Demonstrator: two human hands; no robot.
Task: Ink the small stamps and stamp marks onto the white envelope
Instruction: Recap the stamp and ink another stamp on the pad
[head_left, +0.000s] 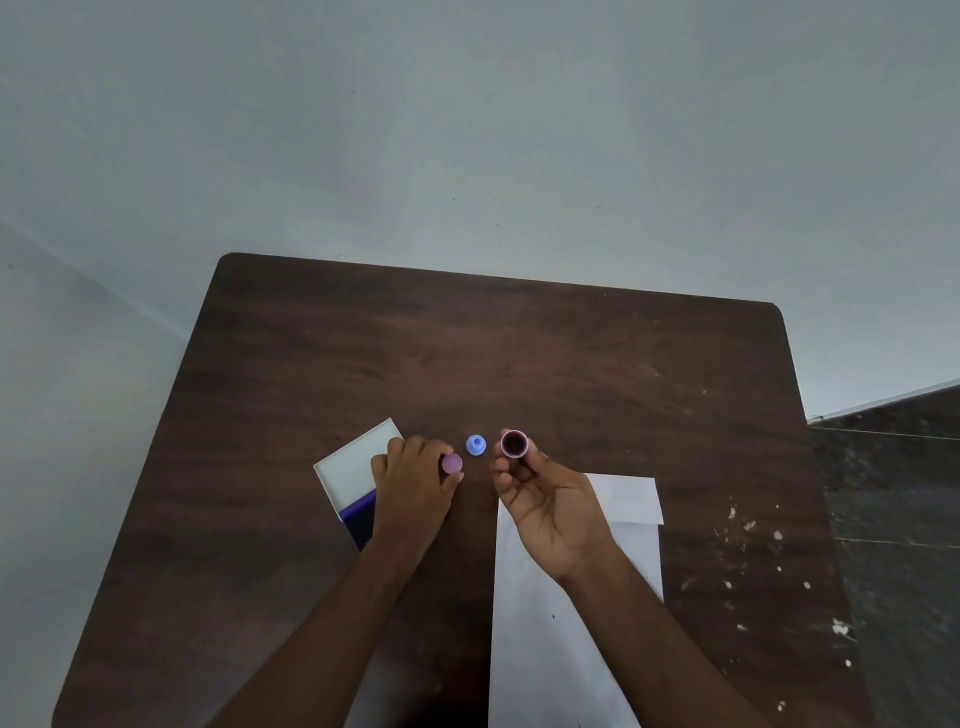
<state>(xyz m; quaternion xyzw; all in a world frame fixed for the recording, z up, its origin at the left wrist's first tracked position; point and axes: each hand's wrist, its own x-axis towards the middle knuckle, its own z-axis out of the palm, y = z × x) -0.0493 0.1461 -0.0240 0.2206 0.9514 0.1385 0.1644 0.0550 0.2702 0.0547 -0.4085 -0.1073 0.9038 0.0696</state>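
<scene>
My right hand grips the pink stamp face-up to check it — my left hand pinches its cap clear, ink pad at 9 o'clock.

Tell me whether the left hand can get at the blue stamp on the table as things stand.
Probably yes, but not freely. The blue stamp stands uncovered just beside the left hand, nothing between them. That hand's fingers already hold a pink cap, which it should set down first.

Your ink pad lies left of the loose stamp, with the envelope right, nearer you.
</scene>
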